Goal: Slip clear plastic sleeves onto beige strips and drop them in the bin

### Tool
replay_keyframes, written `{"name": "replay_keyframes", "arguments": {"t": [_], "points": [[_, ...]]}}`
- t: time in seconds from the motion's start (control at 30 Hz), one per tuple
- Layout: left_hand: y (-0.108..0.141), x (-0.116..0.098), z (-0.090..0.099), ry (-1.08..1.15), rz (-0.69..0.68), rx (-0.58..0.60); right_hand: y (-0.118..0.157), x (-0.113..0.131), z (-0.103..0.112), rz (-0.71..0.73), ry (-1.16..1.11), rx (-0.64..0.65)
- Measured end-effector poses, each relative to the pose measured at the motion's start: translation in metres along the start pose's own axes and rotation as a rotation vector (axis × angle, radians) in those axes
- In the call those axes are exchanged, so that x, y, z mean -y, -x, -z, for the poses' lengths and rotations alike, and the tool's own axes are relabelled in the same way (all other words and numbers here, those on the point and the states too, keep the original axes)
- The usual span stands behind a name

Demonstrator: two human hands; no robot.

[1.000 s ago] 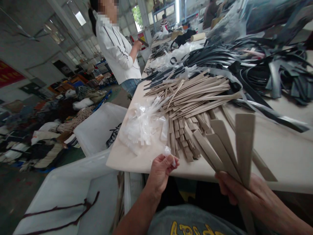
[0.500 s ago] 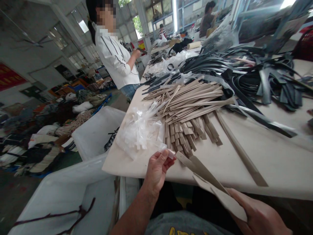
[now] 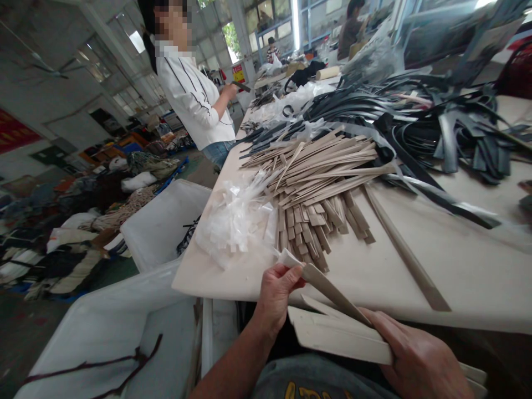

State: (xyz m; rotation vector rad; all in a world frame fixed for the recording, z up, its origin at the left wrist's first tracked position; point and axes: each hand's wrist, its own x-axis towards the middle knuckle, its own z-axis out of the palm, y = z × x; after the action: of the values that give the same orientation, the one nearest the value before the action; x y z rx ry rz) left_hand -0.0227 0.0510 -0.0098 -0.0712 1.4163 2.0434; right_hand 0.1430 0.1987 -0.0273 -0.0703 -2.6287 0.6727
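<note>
My left hand point(image 3: 276, 296) pinches the end of a tapered beige strip point(image 3: 332, 291), and a white curl of film or backing point(image 3: 287, 257) shows at its tip. That strip reaches across to my right hand point(image 3: 415, 354), which grips a flat bundle of pale strips point(image 3: 336, 335). Both hands are just past the near edge of a pale worktable point(image 3: 465, 277). Beyond them lie a heap of long beige strips point(image 3: 316, 174), short beige pieces point(image 3: 305, 233), and crumpled clear plastic scraps point(image 3: 235, 224). A single long strip point(image 3: 405, 249) lies apart.
Tangled black strips point(image 3: 440, 122) cover the far right of the table. White plastic bins point(image 3: 164, 227) stand to the left, with another bin point(image 3: 103, 332) nearer me. A person in a white jacket point(image 3: 193, 100) stands beyond the table's left side.
The fanned, upright strips in my right hand have dropped into a flatter bundle, pale side showing. My left hand has moved right and now pinches a strip's end. The view has shifted slightly.
</note>
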Motion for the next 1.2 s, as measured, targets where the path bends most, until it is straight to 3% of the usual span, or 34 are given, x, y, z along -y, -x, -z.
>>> {"name": "replay_keyframes", "arguments": {"t": [0.2, 0.3, 0.37, 0.47, 0.53, 0.63, 0.7, 0.87, 1.03, 1.1, 1.2], "points": [[0.001, -0.006, 0.003, 0.011, -0.029, -0.021, -0.007, 0.002, -0.001, -0.407, -0.492, 0.254], [0.005, -0.008, 0.005, -0.006, -0.070, -0.036, -0.001, -0.005, -0.004, -0.494, -0.619, 0.364], [0.012, 0.000, 0.002, -0.069, -0.039, 0.037, -0.003, -0.006, -0.006, -0.505, -0.627, 0.348], [0.022, 0.011, -0.007, -0.163, 0.028, 0.244, -0.014, -0.001, -0.008, -0.474, -0.595, 0.267], [0.022, 0.010, -0.013, -0.116, -0.023, 0.297, -0.021, 0.002, -0.008, -0.447, -0.588, 0.235], [0.016, 0.002, -0.016, 0.047, -0.206, 0.156, -0.027, 0.005, -0.010, -0.432, -0.580, 0.218], [0.014, 0.003, -0.017, 0.057, -0.240, 0.101, -0.032, 0.006, -0.013, -0.416, -0.566, 0.188], [0.016, 0.009, -0.019, 0.020, -0.086, 0.317, -0.041, 0.007, -0.022, -0.370, -0.558, 0.105], [0.003, -0.016, -0.009, 0.103, -0.329, 0.031, -0.040, 0.005, -0.028, -0.339, -0.534, 0.072], [0.004, -0.011, -0.008, 0.070, -0.280, 0.030, -0.044, 0.007, -0.028, -0.341, -0.502, 0.071], [0.012, 0.001, -0.009, 0.003, -0.140, 0.145, -0.049, 0.009, -0.027, -0.346, -0.475, 0.067]]}}
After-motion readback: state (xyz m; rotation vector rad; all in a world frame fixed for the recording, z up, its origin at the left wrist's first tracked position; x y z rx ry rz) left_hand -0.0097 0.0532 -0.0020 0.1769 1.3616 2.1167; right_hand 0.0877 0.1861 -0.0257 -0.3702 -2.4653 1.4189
